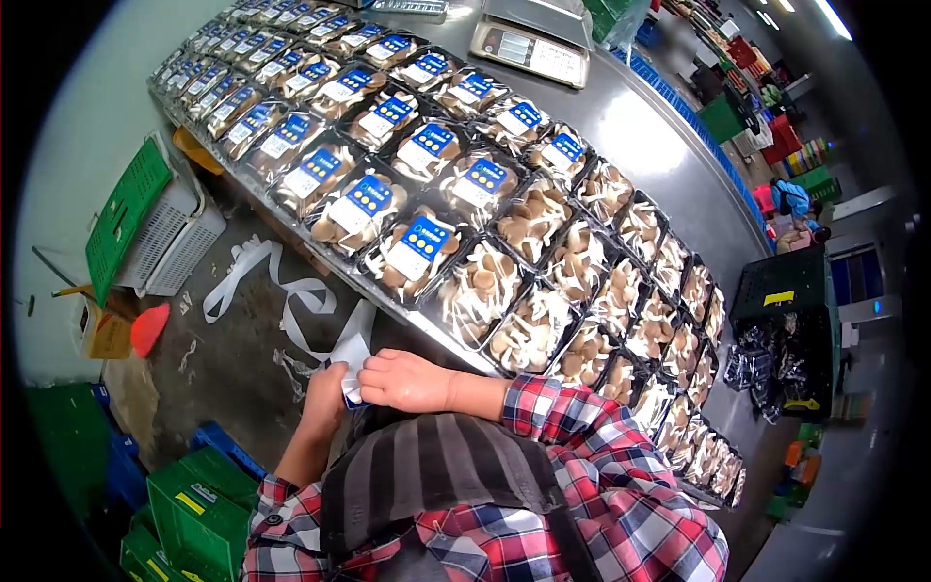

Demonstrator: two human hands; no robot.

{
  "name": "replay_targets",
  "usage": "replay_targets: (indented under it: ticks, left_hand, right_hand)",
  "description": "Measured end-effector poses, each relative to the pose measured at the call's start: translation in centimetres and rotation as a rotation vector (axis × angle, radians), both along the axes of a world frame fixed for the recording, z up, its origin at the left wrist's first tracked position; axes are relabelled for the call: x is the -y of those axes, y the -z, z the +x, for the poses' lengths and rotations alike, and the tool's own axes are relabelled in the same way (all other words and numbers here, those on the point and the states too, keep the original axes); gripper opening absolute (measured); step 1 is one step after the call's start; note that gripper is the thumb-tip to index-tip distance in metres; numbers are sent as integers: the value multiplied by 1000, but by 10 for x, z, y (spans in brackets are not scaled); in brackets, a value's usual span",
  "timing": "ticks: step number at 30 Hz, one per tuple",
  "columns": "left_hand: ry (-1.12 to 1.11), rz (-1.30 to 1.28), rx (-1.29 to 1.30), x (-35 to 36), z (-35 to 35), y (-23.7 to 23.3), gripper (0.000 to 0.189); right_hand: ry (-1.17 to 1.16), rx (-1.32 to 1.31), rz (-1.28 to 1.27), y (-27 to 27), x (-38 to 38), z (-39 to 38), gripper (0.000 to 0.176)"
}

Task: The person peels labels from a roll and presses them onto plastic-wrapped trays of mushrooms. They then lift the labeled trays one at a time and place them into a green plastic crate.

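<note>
Head view: left hand [325,396], right hand [407,380] around curly white ribbon [359,335]

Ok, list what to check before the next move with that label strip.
1. Grip on the strip: ok. The left hand and right hand both pinch the label strip at the waist.
2. A label peeled and ready: cannot tell, the fingers hide it.
3. Bare trays close by: ok. The unlabelled mushroom trays lie at the table edge nearest the hands.
4. Labelled trays kept apart: ok. They sit in rows further along, blue labels up.
5. Loose backing ribbon: not ok. It trails in loops across the floor beside the person.
</note>
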State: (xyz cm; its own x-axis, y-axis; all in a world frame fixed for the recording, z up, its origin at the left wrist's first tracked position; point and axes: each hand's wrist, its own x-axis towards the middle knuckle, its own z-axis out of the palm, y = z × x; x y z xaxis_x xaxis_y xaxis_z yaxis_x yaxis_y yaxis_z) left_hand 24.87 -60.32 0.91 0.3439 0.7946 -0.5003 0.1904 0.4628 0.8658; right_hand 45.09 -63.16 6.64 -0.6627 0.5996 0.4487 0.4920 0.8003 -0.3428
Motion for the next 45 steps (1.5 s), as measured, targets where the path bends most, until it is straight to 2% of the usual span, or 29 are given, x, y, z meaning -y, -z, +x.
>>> replay_targets:
  ticks: [1, 4, 5, 6, 7, 8, 10, 11, 12, 14, 15, 16, 17, 19, 21, 22, 23, 24, 26, 28, 29, 31, 33, 34, 36, 39, 42, 43, 45]
  left_hand:
    - [-68, -77, 93, -1, 3, 13, 23]
    - [-415, -452, 296, -6, 11, 30, 27]
    - [-462, -445, 416, -7, 0, 48, 31]
    - [-462, -384, 495, -5, 7, 29, 32]
    - [-461, -345, 468, -5, 6, 25, 33]
    - [-463, -306, 440, -3, 3, 23, 34]
    - [-326, -394, 409, 7, 1, 12, 33]
    - [-69, -248, 139, 18, 1, -2, 32]
    - [-64, -432, 271, 30, 0, -12, 35]
    - [119, -529, 172, 49, 9, -36, 40]
    - [188, -518, 198, 52, 8, -43, 41]
    - [256, -508, 223, 54, 7, -49, 42]
    - [320, -500, 248, 56, 5, -52, 44]
    - [408, -541, 203, 59, -4, -35, 45]
    - [390, -541, 192, 64, -12, -20, 47]
    - [289, -538, 180, 70, -12, -19, 43]
    - [334, -485, -26, 70, -20, -4, 37]
    - [182, -347, -5, 79, -18, 12, 33]
    - [-71, -380, -18, 80, -5, 13, 35]
    - [-201, -357, -32, 75, 7, 0, 36]
    - [-212, -319, -70, 74, 15, -13, 36]
    - [-222, -236, -139, 68, 31, -43, 38]
    - [-268, -173, -171, 68, 38, -57, 40]
    - [-282, -154, -191, 76, 39, -61, 42]
    - [-270, -61, -289, 81, 37, -62, 42]
    - [-208, 109, -407, 86, 41, -60, 36]
    - [-138, 26, -411, 79, 40, -58, 37]
    - [-38, 63, -399, 77, 39, -58, 36]
    - [-25, -15, -218, 77, 39, -66, 35]
  right_hand:
    - [-17, 15, -32, -7, 0, 9, 10]
    - [107, -294, -100, -22, 0, 52, 11]
    - [281, -119, -205, -17, -2, 79, 12]
    - [455, 58, -309, -13, -4, 112, 13]
    - [557, -391, -232, -36, -5, 149, 10]
    - [734, -387, -374, -35, -15, 193, 7]
    - [858, -626, -694, -51, -31, 264, 9]
    - [885, -625, -756, -52, -38, 286, 10]
    - [912, -622, -819, -47, -44, 302, 11]
    - [828, -708, -801, -19, -57, 319, 15]
    - [996, -495, -834, -8, -64, 324, 17]
    - [936, -441, -700, 16, -71, 326, 23]
    - [1055, -212, -622, 33, -70, 332, 28]
    - [1227, 151, -569, 11, -67, 311, 48]
    - [1380, 186, -552, -18, -65, 290, 64]
    - [1366, 121, -424, -19, -62, 286, 63]
    - [1358, 152, -384, -22, -62, 278, 57]
    - [1210, 107, -324, -22, -61, 267, 49]
    - [1023, 35, -575, -52, -59, 212, 43]
    - [669, -102, -579, -42, -48, 162, 37]
    - [474, -48, -636, -50, -41, 135, 34]
    - [29, -72, -537, -28, -31, 91, 36]
    - [-211, -200, -529, -24, -18, 55, 36]
    - [-295, -139, -509, -19, -13, 45, 34]
    - [-357, -7, -466, -4, 0, 30, 23]
    - [-364, -44, -307, -7, 9, 29, 9]
    - [-333, -77, -204, -8, 20, 29, 7]
    - [-244, -124, -246, -5, 26, 25, 7]
    - [-100, -148, -314, -4, 34, 23, 7]
